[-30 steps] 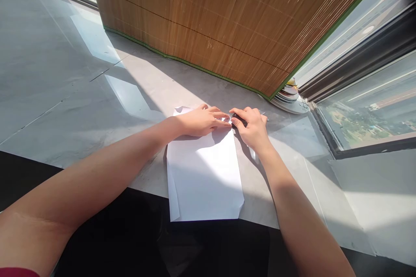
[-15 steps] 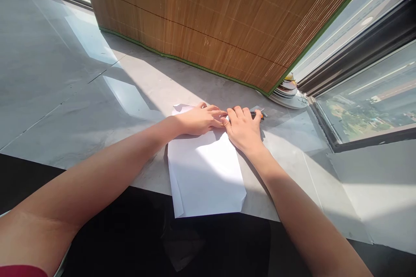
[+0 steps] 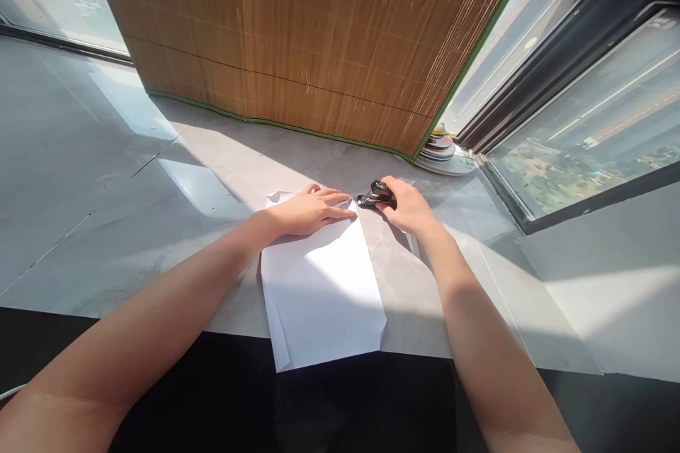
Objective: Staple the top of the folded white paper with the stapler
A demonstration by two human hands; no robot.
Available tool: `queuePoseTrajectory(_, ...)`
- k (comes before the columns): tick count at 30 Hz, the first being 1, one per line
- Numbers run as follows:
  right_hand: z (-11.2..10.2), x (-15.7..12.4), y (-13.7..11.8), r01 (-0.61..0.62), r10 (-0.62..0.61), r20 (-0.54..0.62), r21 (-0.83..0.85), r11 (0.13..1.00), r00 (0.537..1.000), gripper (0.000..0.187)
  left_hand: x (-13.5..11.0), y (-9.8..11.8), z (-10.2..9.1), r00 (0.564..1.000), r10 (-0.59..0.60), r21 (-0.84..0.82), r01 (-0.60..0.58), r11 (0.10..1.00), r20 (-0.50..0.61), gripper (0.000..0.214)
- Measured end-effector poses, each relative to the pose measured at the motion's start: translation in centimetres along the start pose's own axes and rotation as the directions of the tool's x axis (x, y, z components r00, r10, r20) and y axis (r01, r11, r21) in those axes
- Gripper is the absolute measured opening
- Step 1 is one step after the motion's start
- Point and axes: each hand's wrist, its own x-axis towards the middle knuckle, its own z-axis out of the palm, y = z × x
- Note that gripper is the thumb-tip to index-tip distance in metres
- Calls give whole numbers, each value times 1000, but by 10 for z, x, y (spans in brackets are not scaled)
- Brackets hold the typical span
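Tabletop [image 3: 409, 325], grey, bearing folded white paper [image 3: 324, 297] whose near end overhangs the edge. Left hand [image 3: 311, 211]: laid flat across the paper's far end, fingers slightly spread. Right hand [image 3: 408, 205]: closed around a black stapler [image 3: 376, 192], its nose just beside the paper's far right corner, contact unclear.

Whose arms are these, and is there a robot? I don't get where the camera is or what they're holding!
No robot here! These are a person's bare arms. The camera sits on that person's head, looking forward and down, so you see what they see. Their left hand lies spread on white paper with some folded edges. Their right hand holds a black tool that looks like a stapler, close to the paper's edge. The paper rests on a grey surface. Behind it hangs a brown blind, near what looks like stacked plates.
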Motion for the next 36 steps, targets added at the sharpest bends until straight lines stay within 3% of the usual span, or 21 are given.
queuePoseTrajectory(3, -4, 0, 6, -38, 37, 17, 87, 995, 999, 32, 0, -3, -2, 998, -35, -80, 30, 996, -61, 45)
queuePoseTrajectory(5, -4, 0, 7, -120, 121, -9, 87, 989, 993, 23, 0, -7, -7, 972, -124, -170, 90, 981, -199, 45)
queuePoseTrajectory(7, -1, 1, 4, -190, 195, -68, 76, 979, 978, 18, 0, -13, -13, 888, -276, -270, 183, 945, -367, 38)
queuePoseTrajectory(9, 2, 2, -5, -223, 240, -171, 110, 969, 956, 16, 0, -20, -18, 759, -434, -357, 281, 891, -485, 27)
queuePoseTrajectory(11, 6, 2, -19, -214, 262, -260, 199, 956, 929, 16, -1, -26, -21, 635, -546, -421, 355, 835, -547, 22)
queuePoseTrajectory(14, 12, -2, -49, -149, 241, -264, 324, 934, 934, 19, -1, -31, -22, 530, -616, -472, 396, 787, -583, 21)
queuePoseTrajectory(21, 26, -13, -113, -44, 85, -70, 450, 892, 994, 19, -3, -36, -23, 431, -661, -506, 428, 749, -614, 21)
queuePoseTrajectory(24, 31, -15, -123, -58, 62, 2, 394, 917, 998, 17, -2, -38, -23, 430, -665, -502, 440, 745, -611, 21)
queuePoseTrajectory(32, 39, -11, -114, -12, 1, 28, 389, 921, 1000, 10, -6, -45, -23, 430, -685, -524, 442, 728, -589, 20)
queuePoseTrajectory(36, 30, -14, -93, -12, 1, 26, 419, 908, 1000, 8, -9, -50, -25, 365, -728, -576, 448, 684, -581, 19)
